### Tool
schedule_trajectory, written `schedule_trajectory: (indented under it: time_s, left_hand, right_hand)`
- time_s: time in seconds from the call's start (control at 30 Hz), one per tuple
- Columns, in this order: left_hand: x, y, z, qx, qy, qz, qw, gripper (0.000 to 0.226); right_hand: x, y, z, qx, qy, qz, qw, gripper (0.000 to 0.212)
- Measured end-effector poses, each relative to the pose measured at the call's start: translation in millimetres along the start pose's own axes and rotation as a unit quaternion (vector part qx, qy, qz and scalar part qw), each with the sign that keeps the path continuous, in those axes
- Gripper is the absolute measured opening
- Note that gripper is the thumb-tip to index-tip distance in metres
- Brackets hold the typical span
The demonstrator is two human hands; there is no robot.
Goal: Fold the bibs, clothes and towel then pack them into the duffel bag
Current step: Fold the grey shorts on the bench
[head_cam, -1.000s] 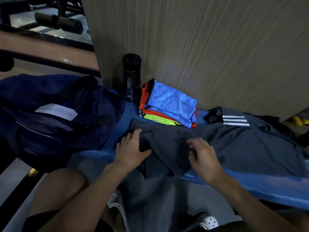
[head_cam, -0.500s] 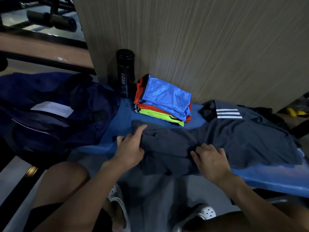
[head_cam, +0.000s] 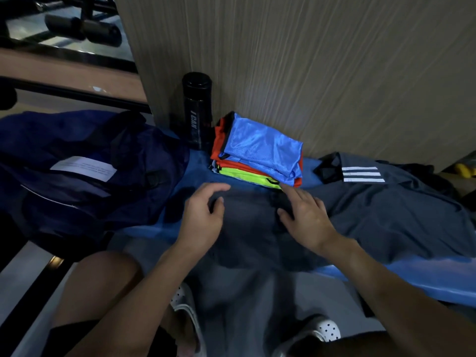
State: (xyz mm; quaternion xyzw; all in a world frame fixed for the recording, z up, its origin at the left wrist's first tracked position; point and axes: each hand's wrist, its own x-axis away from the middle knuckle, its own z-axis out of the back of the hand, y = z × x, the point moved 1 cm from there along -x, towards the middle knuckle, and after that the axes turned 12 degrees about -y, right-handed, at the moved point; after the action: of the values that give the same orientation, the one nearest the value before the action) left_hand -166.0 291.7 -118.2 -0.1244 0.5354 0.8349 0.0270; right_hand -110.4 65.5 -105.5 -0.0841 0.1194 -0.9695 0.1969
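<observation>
Grey shirt [head_cam: 386,217] lies under the left hand [head_cam: 203,217] and right hand [head_cam: 307,219], both loose, gripping nothing.

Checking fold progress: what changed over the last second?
The left hand let go of the edge of the grey shirt; it and the right hand slid forward toward the folded bibs, both open now. Bibs, bottle and duffel bag stayed put.

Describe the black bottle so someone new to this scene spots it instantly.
Find the wood-grain wall panel. At its left corner the black bottle stands upright, between the navy duffel bag on its left and the stack of folded bibs on its right. It is the only tall rigid cylinder there, with white lettering down its side; its neighbours are all soft fabric.
</observation>
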Motion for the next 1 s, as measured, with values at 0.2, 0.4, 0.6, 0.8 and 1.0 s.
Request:
schedule_trajectory:
  time_s: [0.2, 0.4, 0.6, 0.8, 1.0]
  left_hand:
    - [-17, -23, 12, -0.11, -0.115, 0.099, 0.982, 0.061]
    - [1, -24, -11, -0.183, -0.13, 0.164, 0.961, 0.07]
    - [17, -32, -31, -0.396, -0.234, 0.093, 0.883, 0.07]
    - [17, -30, -29, -0.401, -0.303, 0.086, 0.86, 0.06]
    - [-10, -26, -16, -0.31, -0.171, 0.083, 0.931, 0.059]
  right_hand:
    - [2, 6, -10, 0.029, -0.007, -0.02, 0.999, 0.057]
    - [36, 35, -45, 0.064, 0.018, -0.068, 0.995, 0.065]
    - [60, 44, -70, 0.124, -0.034, -0.088, 0.988, 0.068]
    - [66, 46, -62, 0.088, -0.011, -0.102, 0.991, 0.075]
    - [12, 61, -18, 0.033, 0.069, -0.066, 0.995, 0.04]
